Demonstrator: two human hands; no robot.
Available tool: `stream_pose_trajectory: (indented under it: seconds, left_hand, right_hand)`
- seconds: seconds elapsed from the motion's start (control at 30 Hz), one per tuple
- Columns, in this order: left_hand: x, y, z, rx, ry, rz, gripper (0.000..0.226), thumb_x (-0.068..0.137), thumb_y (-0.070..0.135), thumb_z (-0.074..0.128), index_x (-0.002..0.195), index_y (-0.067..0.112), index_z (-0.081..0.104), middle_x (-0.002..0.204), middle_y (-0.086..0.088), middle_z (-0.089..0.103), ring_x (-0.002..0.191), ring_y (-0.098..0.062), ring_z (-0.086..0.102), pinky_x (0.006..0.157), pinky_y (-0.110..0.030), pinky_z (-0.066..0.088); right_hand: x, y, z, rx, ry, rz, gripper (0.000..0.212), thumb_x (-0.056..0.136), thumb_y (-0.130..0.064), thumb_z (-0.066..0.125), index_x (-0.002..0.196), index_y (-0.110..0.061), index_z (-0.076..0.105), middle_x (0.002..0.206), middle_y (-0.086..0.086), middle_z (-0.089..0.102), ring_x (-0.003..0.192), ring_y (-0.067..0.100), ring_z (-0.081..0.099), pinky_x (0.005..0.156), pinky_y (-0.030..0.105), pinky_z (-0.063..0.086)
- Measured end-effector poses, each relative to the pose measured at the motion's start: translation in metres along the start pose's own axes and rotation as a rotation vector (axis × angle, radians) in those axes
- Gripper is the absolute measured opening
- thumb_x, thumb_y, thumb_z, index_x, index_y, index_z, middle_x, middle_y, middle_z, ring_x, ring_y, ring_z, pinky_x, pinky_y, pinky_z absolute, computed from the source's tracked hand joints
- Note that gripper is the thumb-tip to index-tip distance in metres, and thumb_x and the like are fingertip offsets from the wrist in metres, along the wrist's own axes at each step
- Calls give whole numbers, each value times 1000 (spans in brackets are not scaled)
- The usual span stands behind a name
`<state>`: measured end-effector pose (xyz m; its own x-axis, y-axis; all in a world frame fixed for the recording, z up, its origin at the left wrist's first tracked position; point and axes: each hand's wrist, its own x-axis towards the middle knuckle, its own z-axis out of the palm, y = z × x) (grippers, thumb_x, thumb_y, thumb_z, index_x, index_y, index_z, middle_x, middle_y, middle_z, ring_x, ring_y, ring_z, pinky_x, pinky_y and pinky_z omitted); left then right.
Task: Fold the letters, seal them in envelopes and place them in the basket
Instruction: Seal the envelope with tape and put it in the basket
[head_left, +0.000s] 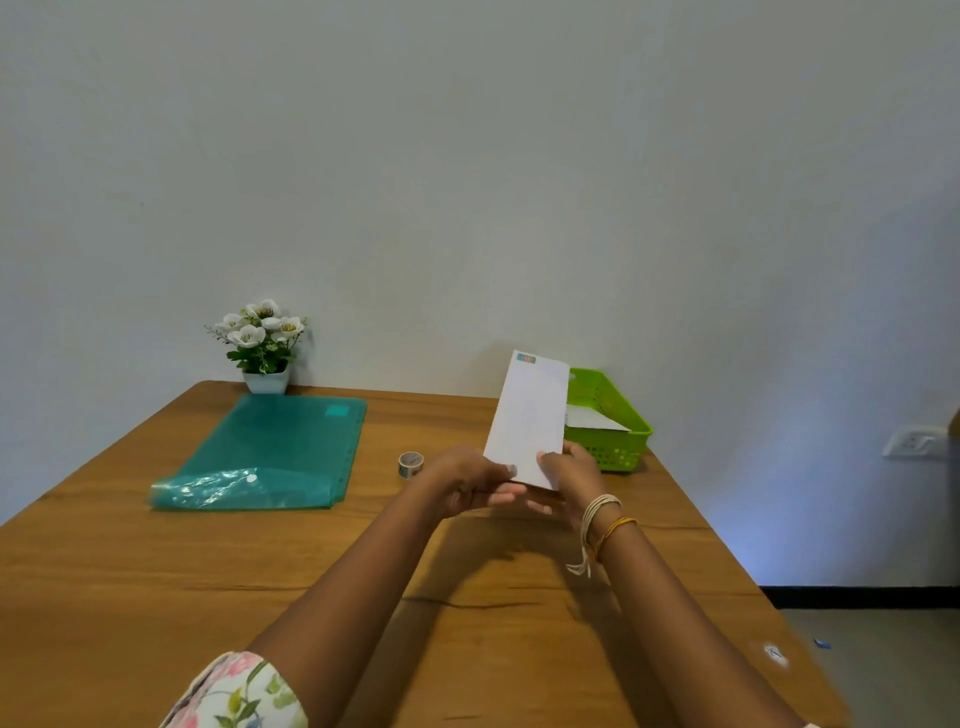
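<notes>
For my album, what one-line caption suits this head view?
Both hands hold a white envelope upright beside the green basket.

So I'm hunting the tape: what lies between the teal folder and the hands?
In the head view, the tape roll stands on the table between the folder and the left hand.

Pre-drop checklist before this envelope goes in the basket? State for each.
1. Envelope held by both hands: left hand, right hand: ok.
2. Flap sealed: cannot tell, far side hidden.
3. Stamp on top corner: ok.
4. Basket within reach, just behind the envelope: ok.
5. Room in basket: ok, only one white paper visible inside.
6. Tape roll clear of the path: ok.
</notes>
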<state>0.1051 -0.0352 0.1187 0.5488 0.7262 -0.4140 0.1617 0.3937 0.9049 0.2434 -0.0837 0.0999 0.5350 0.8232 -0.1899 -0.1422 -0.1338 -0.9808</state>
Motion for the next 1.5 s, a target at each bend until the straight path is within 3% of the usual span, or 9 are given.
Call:
stream_pose_trajectory:
  seconds: [0.27,0.47,0.7,0.9,1.0,1.13,1.27,1.37,1.5]
  left_hand:
    - [47,37,59,132,104,246,38,88,2,66,122,-8,52,98,-19,67,67,-22,68,57,-27,58]
    - [89,44,53,249,251,322,46,87,6,69,128,2,50,100,-19,67,62,-20,64,57,-31,56]
    - [115,25,27,368,275,421,34,89,11,66,122,9,57,82,-3,63,79,-19,66,58,-29,51]
    - [119,15,18,488,307,490,27,87,11,67,113,11,64,74,-1,61,82,-23,67,70,-34,53]
    - [114,4,13,537,363,524,23,86,11,67,109,12,68,77,-3,63,79,-21,64,70,-33,51]
    - [97,-21,9,586,422,546,18,87,9,65,103,14,70,82,-1,62,79,-14,58,69,-22,40]
    - [79,-55,1,611,476,540,17,89,10,61,102,17,69,94,-1,66,86,-16,62,75,-28,50]
    - [63,-75,-13,622,704,527,20,88,13,60,101,27,65,103,4,62,91,-13,59,79,-38,55]
    - [49,-84,-36,699,1022,426,38,84,17,68,118,26,53,116,-2,45,103,-15,47,83,-34,53]
  right_hand:
    - [34,-43,-34,60,69,-4,41,92,13,34,128,-1,49,106,23,59,60,25,57,34,23,50]
    - [85,-68,-65,-92,133,98,36,93,13,41,129,11,42,70,16,51,51,20,55,28,20,44]
    - [138,-66,-68,-249,167,78,11,89,11,52,98,5,48,63,16,51,30,13,52,27,20,42]
    - [151,-49,-72,-549,353,-112,18,84,-15,69,84,-1,58,85,22,68,60,29,65,58,37,57]
    - [128,-36,-67,-790,432,-255,36,88,-25,63,117,-5,58,123,21,56,108,39,58,89,39,46]
    - [84,-3,-52,-741,529,-348,24,83,-15,55,106,-13,58,119,15,50,104,37,56,83,38,46]
    - [61,39,-48,-990,521,-149,41,74,-23,59,111,-6,52,121,18,48,112,38,48,91,42,43]
    - [53,61,-45,-1115,547,10,46,80,-27,55,120,-6,52,128,17,44,119,34,41,99,41,37]
    - [49,77,-24,-1165,528,-93,35,90,-20,46,121,-5,55,124,16,49,116,32,46,94,41,42]
